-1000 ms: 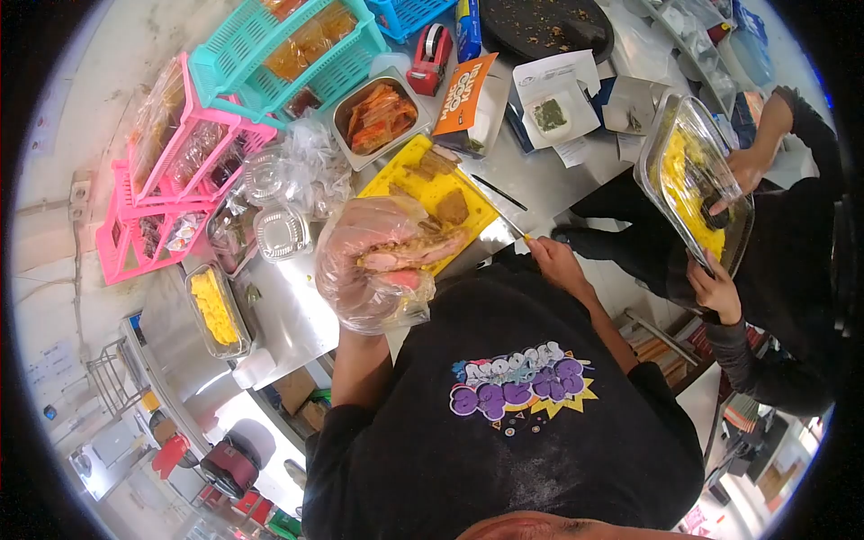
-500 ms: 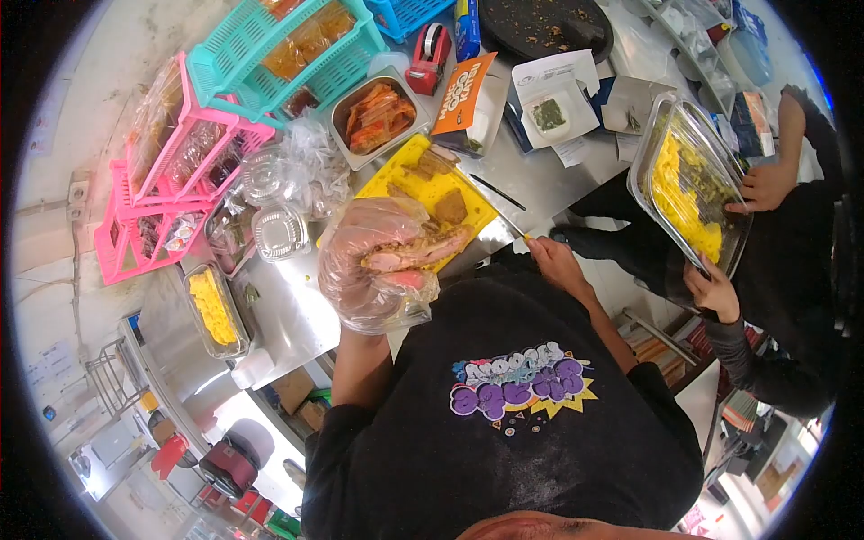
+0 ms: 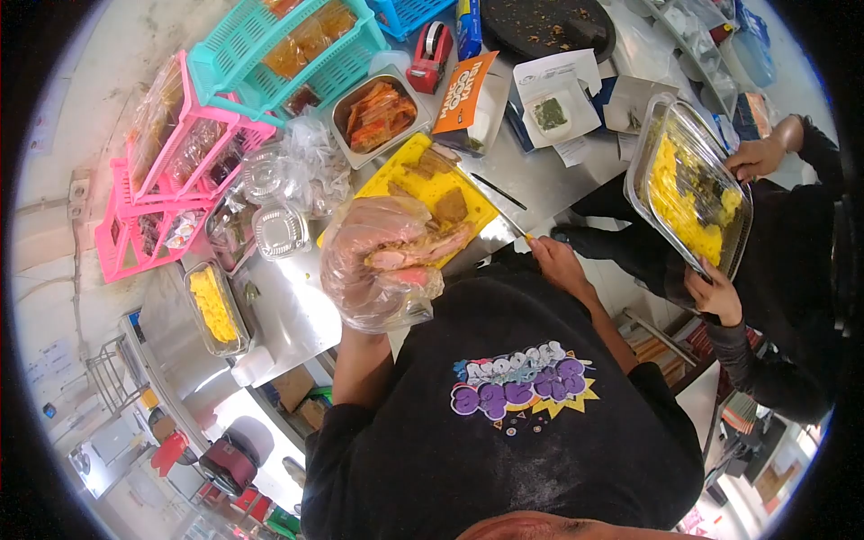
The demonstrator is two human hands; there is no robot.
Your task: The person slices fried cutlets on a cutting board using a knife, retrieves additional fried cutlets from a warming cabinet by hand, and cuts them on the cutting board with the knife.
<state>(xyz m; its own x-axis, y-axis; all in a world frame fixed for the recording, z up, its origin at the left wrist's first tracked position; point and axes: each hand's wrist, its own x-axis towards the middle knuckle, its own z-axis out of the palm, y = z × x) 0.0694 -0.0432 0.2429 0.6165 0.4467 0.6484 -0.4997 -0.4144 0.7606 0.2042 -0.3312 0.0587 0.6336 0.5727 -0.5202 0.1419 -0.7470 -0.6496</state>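
Taking the yellow board [image 3: 430, 189] as the dial's middle and the worker [image 3: 504, 450] at about six, I see the left hand [image 3: 378, 252] at seven o'clock, sheathed in clear plastic [image 3: 340, 281] with brown smears around the curled fingers; it covers part of the board's near side, and whether the fingers clamp on anything I cannot tell; the bare right hand [image 3: 553, 261] sits at four, wrapped round the handle of a long knife [image 3: 513, 222]; its blade points back between ten and eleven, along the board's right side, a dark stick [image 3: 498, 192] just beside it. Brown slices [image 3: 452, 207] lie on the board, one near the plastic; a metal tray [image 3: 391, 146] of orange-red food stands toward eleven, an orange-flapped box [image 3: 465, 90] just past twelve, and a white box [image 3: 553, 84] holding something dark green at two. Round at eight, well apart from the board, a clear tub [image 3: 227, 349] of yellow food rests on the steel counter [image 3: 279, 288]; at three, a co-worker [image 3: 787, 306] in dark sleeves holds a larger tray [image 3: 641, 166] of yellow food, both hands at its edge.
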